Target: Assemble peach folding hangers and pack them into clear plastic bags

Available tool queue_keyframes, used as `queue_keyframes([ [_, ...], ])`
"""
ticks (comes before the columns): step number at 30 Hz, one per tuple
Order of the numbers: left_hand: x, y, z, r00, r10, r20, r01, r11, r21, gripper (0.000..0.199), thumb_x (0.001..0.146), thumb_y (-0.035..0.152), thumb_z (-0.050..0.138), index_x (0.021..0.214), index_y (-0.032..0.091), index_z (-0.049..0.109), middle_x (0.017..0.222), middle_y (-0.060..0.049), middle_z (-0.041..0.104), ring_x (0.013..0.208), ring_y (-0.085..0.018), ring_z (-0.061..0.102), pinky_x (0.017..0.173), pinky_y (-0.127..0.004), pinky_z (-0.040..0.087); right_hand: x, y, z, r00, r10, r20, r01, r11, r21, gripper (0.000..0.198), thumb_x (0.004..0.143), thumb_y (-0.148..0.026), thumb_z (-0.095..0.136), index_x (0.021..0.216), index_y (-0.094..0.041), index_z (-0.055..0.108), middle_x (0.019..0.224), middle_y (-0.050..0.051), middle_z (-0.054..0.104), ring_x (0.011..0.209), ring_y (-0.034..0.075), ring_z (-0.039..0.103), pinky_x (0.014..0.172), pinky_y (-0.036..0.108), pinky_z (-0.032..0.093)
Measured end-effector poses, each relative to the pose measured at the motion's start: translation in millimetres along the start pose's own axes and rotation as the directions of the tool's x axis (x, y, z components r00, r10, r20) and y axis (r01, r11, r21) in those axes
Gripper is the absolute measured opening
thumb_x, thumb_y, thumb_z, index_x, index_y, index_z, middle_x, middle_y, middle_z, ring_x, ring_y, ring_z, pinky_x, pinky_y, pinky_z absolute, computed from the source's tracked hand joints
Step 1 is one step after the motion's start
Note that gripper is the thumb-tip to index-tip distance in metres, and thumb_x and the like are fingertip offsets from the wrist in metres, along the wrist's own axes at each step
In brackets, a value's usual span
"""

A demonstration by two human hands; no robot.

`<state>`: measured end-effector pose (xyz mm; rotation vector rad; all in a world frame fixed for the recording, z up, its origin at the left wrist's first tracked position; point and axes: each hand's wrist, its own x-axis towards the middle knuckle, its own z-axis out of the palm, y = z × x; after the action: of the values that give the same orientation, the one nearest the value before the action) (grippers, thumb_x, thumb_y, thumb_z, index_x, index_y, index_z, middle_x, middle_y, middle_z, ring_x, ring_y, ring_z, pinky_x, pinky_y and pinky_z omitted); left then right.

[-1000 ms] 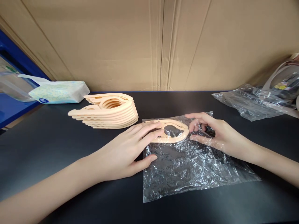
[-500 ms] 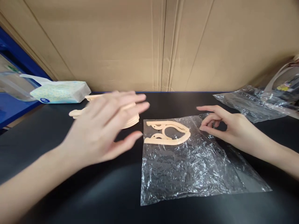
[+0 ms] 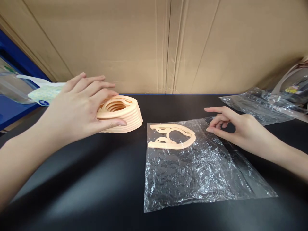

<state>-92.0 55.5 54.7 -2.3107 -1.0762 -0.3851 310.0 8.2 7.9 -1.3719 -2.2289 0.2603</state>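
Observation:
A stack of peach folding clothes hangers (image 3: 131,115) sits on the black table, left of centre. My left hand (image 3: 77,106) is over the stack's left part with fingers spread and the thumb along its front side; whether it touches the hangers I cannot tell. To the right, one folded peach hanger (image 3: 179,146) lies on or in a clear plastic bag (image 3: 187,179), near its far left corner. My right hand (image 3: 227,125) hovers by the bag's far right edge, index finger stretched out, the other fingers curled towards the thumb, with nothing seen between them.
A tissue pack (image 3: 39,94) stands at the back left, partly behind my left hand, near a blue frame (image 3: 9,106). More clear plastic bags (image 3: 255,106) lie at the back right. Cardboard (image 3: 108,45) rises along the table's far edge.
My left hand has moved left and back from above the hanger stack, uncovering its right end. My right hand, the bag and the single hanger are nearly unchanged.

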Motion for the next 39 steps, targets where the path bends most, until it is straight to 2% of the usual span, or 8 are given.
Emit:
queue_keyframes([
  [6, 5, 2, -1, 0.999, -0.015, 0.041, 0.014, 0.999, 0.029, 0.098, 0.086, 0.086, 0.005, 0.109, 0.010, 0.063, 0.098, -0.012, 0.067, 0.092, -0.028, 0.058, 0.104, -0.052, 0.041, 1, 1, -1, 1.000, -0.010, -0.007, 0.010, 1.000, -0.021, 0.045, 0.093, -0.040, 0.060, 0.134, -0.024, 0.052, 0.087, 0.000, 0.072, 0.071, 0.016, 0.066, 0.068, 0.032, 0.055],
  [10, 6, 9, -5, 0.998, -0.065, -0.005, 0.065, 0.998, 0.017, 0.103, 0.080, 0.090, 0.004, 0.110, 0.010, 0.062, 0.097, -0.011, 0.063, 0.093, -0.027, 0.059, 0.102, -0.048, 0.043, 2, 1, -1, 0.999, -0.026, -0.031, 0.025, 1.000, -0.010, 0.044, 0.092, -0.038, 0.060, 0.133, -0.024, 0.053, 0.087, 0.000, 0.072, 0.072, 0.016, 0.066, 0.070, 0.032, 0.055],
  [14, 3, 25, -13, 0.978, -0.081, -0.193, 0.079, 0.997, -0.015, 0.099, 0.082, 0.091, 0.025, 0.119, 0.005, 0.059, 0.109, -0.017, 0.064, 0.103, -0.033, 0.062, 0.093, -0.046, 0.048, 0, -8, -5, 0.960, -0.067, -0.270, 0.069, 0.998, -0.004, 0.035, 0.091, -0.031, 0.064, 0.124, -0.021, 0.060, 0.087, 0.000, 0.068, 0.074, 0.014, 0.063, 0.074, 0.030, 0.054],
  [17, 0, 50, -19, 0.956, 0.047, -0.289, -0.057, 0.998, -0.026, 0.093, 0.079, 0.085, 0.052, 0.122, 0.003, 0.057, 0.115, -0.022, 0.064, 0.106, -0.037, 0.063, 0.087, -0.044, 0.049, -7, -28, -10, 0.893, -0.057, -0.447, 0.082, 0.996, 0.037, 0.020, 0.090, -0.029, 0.066, 0.110, -0.025, 0.068, 0.083, -0.001, 0.066, 0.072, 0.013, 0.060, 0.070, 0.027, 0.050],
  [21, 1, 97, -24, 0.942, 0.181, -0.282, -0.206, 0.977, -0.061, 0.084, 0.075, 0.082, 0.060, 0.115, 0.007, 0.059, 0.108, -0.018, 0.066, 0.099, -0.034, 0.064, 0.083, -0.044, 0.047, -17, -64, -11, 0.994, -0.070, -0.078, 0.092, 0.941, 0.327, 0.016, 0.096, -0.040, 0.059, 0.102, -0.031, 0.070, 0.066, -0.007, 0.062, 0.055, 0.009, 0.054, 0.051, 0.022, 0.043],
  [28, 4, 133, -23, 0.913, 0.246, -0.325, -0.300, 0.945, -0.130, 0.072, 0.087, 0.070, 0.057, 0.121, 0.007, 0.057, 0.105, -0.014, 0.068, 0.091, -0.027, 0.063, 0.075, -0.040, 0.043, -20, -85, 5, 0.963, -0.040, 0.267, -0.134, 0.785, 0.605, 0.015, 0.087, -0.033, 0.073, 0.080, -0.022, 0.065, 0.060, -0.007, 0.048, 0.051, 0.007, 0.039, 0.047, 0.019, 0.033],
  [33, 1, 124, -14, 0.931, 0.229, -0.285, -0.286, 0.941, -0.179, 0.085, 0.085, 0.077, 0.053, 0.133, 0.007, 0.050, 0.117, -0.015, 0.067, 0.102, -0.029, 0.061, 0.088, -0.041, 0.043, -15, -74, 3, 0.931, 0.104, 0.349, -0.329, 0.652, 0.683, 0.023, 0.083, -0.040, 0.075, 0.075, -0.020, 0.068, 0.061, -0.005, 0.047, 0.055, 0.008, 0.038, 0.048, 0.021, 0.029],
  [39, -4, 107, 1, 0.974, 0.136, -0.183, -0.192, 0.922, -0.337, 0.087, 0.087, 0.077, 0.047, 0.141, 0.010, 0.042, 0.127, -0.017, 0.063, 0.113, -0.030, 0.059, 0.096, -0.041, 0.043, -10, -62, -1, 0.917, 0.200, 0.344, -0.393, 0.590, 0.706, 0.019, 0.078, -0.040, 0.079, 0.075, -0.022, 0.074, 0.066, -0.001, 0.061, 0.060, 0.011, 0.049, 0.053, 0.022, 0.035],
])
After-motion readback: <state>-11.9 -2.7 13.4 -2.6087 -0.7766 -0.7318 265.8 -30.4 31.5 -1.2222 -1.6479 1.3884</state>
